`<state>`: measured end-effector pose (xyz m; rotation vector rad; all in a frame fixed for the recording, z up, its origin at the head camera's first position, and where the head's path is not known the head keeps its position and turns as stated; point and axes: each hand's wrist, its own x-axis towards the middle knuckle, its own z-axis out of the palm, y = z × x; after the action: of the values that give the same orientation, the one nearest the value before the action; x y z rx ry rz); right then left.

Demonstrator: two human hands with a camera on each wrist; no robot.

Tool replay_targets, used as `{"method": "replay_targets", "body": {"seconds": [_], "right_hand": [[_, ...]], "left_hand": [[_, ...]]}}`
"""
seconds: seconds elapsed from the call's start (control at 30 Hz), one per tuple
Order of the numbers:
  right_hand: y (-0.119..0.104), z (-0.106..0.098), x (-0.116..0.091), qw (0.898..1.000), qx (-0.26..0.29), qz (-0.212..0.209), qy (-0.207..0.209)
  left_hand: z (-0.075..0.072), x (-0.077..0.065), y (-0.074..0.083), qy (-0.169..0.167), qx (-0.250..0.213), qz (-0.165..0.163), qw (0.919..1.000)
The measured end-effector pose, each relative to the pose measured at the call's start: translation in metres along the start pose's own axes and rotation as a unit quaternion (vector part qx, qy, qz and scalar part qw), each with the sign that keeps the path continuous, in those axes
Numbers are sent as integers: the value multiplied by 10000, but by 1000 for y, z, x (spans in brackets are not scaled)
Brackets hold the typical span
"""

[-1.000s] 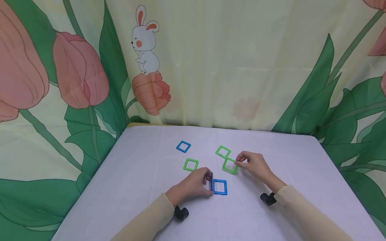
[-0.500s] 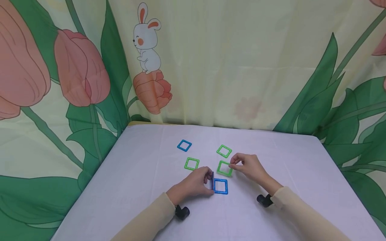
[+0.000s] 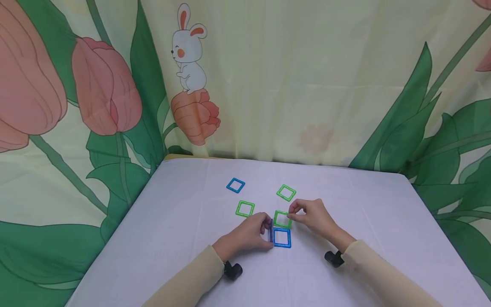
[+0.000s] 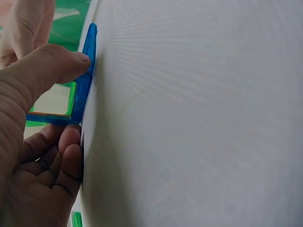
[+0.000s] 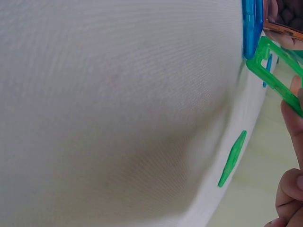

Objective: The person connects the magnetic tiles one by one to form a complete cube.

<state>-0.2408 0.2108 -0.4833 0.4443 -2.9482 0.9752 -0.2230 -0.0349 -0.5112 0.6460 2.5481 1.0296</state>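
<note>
In the head view several square frame-shaped magnetic tiles lie on a white table. My left hand (image 3: 247, 233) holds one tile (image 3: 271, 231) upright, seen edge-on, between thumb and fingers. It stands along the left side of a flat blue magnetic tile (image 3: 282, 246). In the left wrist view, the thumb presses near the blue edge (image 4: 90, 47). My right hand (image 3: 314, 216) pinches a green magnetic tile (image 5: 274, 85) by its right side. That green tile is tilted, its near edge right at the far edge of the flat blue one. An orange-edged frame (image 5: 284, 30) shows beside the blue in the right wrist view.
Farther back lie a loose blue tile (image 3: 230, 182), a green tile (image 3: 238, 207) beyond my left hand, and another green tile (image 3: 280, 189) beyond my right. The white-covered table (image 3: 184, 238) ends at a curtain (image 3: 268, 106) printed with tulips and a rabbit.
My right hand has brought the green tile left and nearer, away from the far green tile to the flat blue tile's far edge. My left hand keeps holding the upright tile in place.
</note>
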Motion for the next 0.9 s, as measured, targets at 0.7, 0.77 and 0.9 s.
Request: {"method": "replay_targets", "body": {"seconds": [0.7,0.77,0.9], "right_hand": [[-4,-5,-5,9976,216,-464,-461],[-4,-5,-5,9972,275,-437,-536],[-4,-5,-4,9968,312,-457,-570]], "left_hand": [[4,4,-5,67,-52,-21,10000],[4,4,-5,69,-41,-33,10000],[4,4,-6,67,-18,-17,10000]]}}
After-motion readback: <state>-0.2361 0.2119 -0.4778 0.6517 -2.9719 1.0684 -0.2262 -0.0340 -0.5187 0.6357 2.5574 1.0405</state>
